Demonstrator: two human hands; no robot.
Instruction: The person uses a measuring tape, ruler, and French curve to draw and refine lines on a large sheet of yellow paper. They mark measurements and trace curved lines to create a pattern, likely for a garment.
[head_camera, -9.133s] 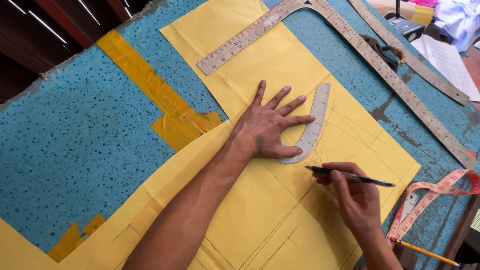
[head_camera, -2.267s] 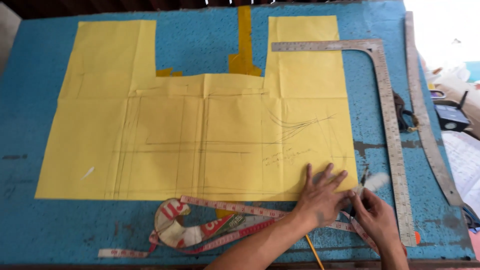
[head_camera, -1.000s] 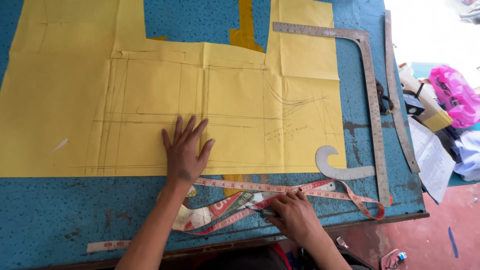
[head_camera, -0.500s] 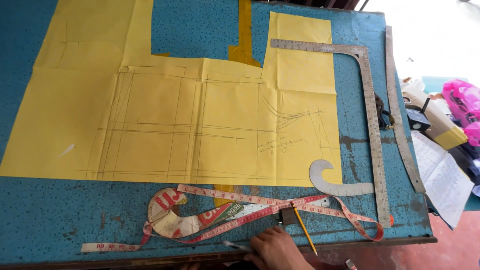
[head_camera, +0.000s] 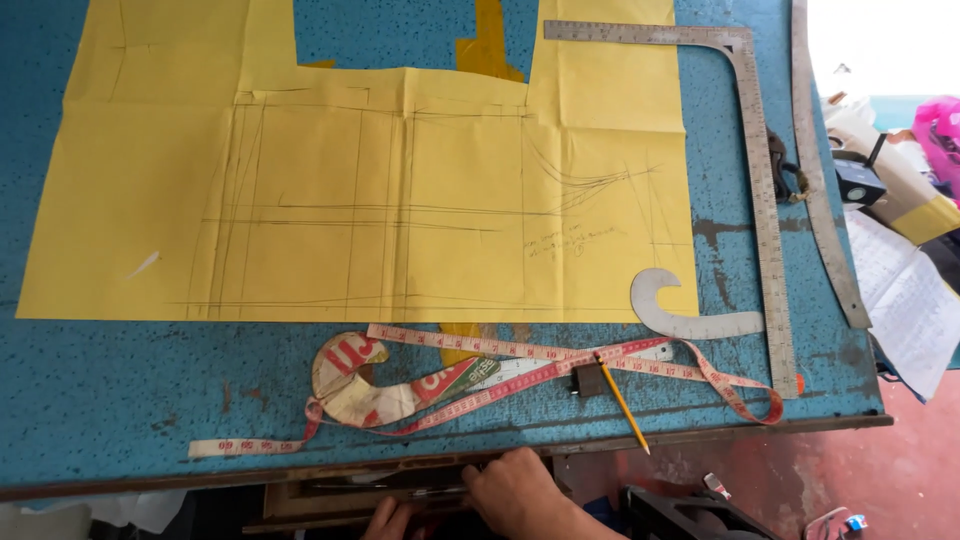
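Both hands are below the front edge of the blue table (head_camera: 120, 400), at a shallow wooden drawer or ledge (head_camera: 330, 495). My right hand (head_camera: 520, 492) curls over that ledge, knuckles up. Only the fingers of my left hand (head_camera: 388, 518) show beside it, and what they hold is hidden. On the table lies a large yellow paper pattern (head_camera: 400, 200) with pencil lines. Near its front edge are a red and white measuring tape (head_camera: 520, 372), a yellow pencil (head_camera: 622, 402) and a small dark block (head_camera: 586, 380).
A grey curve template (head_camera: 690, 320) lies at the paper's right corner. A steel L-square (head_camera: 762, 200) and a long curved ruler (head_camera: 822, 180) run along the right side. A printed card curve (head_camera: 350, 385) sits under the tape. Papers and bags are off the right edge.
My left hand has lifted off the yellow paper and my right hand has left the tape. Both have dropped below the table's front edge. The pencil now lies on the table.
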